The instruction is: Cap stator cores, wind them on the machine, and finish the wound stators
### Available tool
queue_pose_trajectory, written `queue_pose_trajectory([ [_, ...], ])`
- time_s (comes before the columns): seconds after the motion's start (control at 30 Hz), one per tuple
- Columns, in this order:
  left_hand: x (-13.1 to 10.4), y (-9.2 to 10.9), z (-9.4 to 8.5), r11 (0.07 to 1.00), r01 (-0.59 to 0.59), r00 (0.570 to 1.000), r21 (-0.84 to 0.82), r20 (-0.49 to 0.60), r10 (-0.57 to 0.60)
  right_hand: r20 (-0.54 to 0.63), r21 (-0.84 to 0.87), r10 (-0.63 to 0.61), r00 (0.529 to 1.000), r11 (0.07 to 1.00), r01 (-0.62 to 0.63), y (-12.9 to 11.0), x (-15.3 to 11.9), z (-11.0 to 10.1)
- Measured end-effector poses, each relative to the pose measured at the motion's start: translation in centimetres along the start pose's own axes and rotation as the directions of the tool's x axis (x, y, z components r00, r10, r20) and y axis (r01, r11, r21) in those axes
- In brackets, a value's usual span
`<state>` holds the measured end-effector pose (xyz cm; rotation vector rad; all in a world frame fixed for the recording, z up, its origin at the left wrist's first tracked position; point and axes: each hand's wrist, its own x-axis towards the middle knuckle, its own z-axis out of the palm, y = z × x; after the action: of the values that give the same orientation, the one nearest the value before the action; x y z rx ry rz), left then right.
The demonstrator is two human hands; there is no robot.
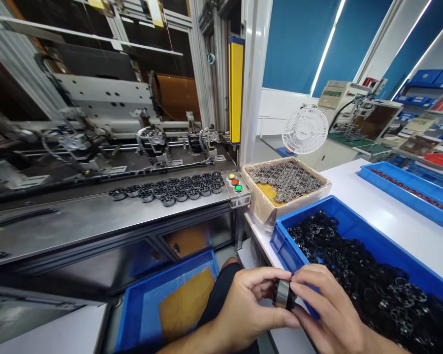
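Between my two hands is a short stator core point(282, 295), a grey metal ring with black plastic ends. My left hand point(245, 302) grips it from the left, thumb below and fingers above. From the other side, the fingers of my right hand point(328, 307) pinch its black end. Close to my right hand, a blue bin point(302, 209) holds a heap of loose black toothed plastic parts point(347, 260). Both hands are over the lap and the edge of the white table point(288, 339).
Rows of black-and-metal rings point(177, 189) lie on the steel bench beside a button box point(238, 189). A lined carton point(262, 209) holds packed cores. Behind are machine fixtures point(153, 140), a yellow light curtain point(236, 91) and a white fan point(304, 131). Another blue bin point(131, 314) sits low.
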<state>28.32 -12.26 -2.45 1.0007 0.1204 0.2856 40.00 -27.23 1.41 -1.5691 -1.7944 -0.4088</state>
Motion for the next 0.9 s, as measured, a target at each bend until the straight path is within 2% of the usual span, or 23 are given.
queue_pose_trajectory([
  [0.13,-0.01,0.06,-0.02,1.000,-0.015,1.000,-0.027,0.005,0.015,0.008,-0.076,-0.043,0.999,0.996,0.043,0.18,-0.12,0.02],
  [0.43,-0.04,0.29,0.01,0.998,-0.008,1.000,-0.067,0.030,0.010,-0.008,-0.046,-0.036,0.999,0.998,0.035,0.11,0.10,0.01],
  [0.7,0.14,0.18,-0.02,0.998,0.064,0.998,-0.025,-0.019,-0.064,0.023,-0.040,-0.041,0.999,0.998,0.042,0.54,-0.09,0.06],
  [0.9,0.15,0.09,-0.21,0.996,0.088,0.996,-0.034,0.011,-0.088,0.056,-0.140,-0.110,0.992,0.983,0.117,0.48,-0.13,-0.25],
])
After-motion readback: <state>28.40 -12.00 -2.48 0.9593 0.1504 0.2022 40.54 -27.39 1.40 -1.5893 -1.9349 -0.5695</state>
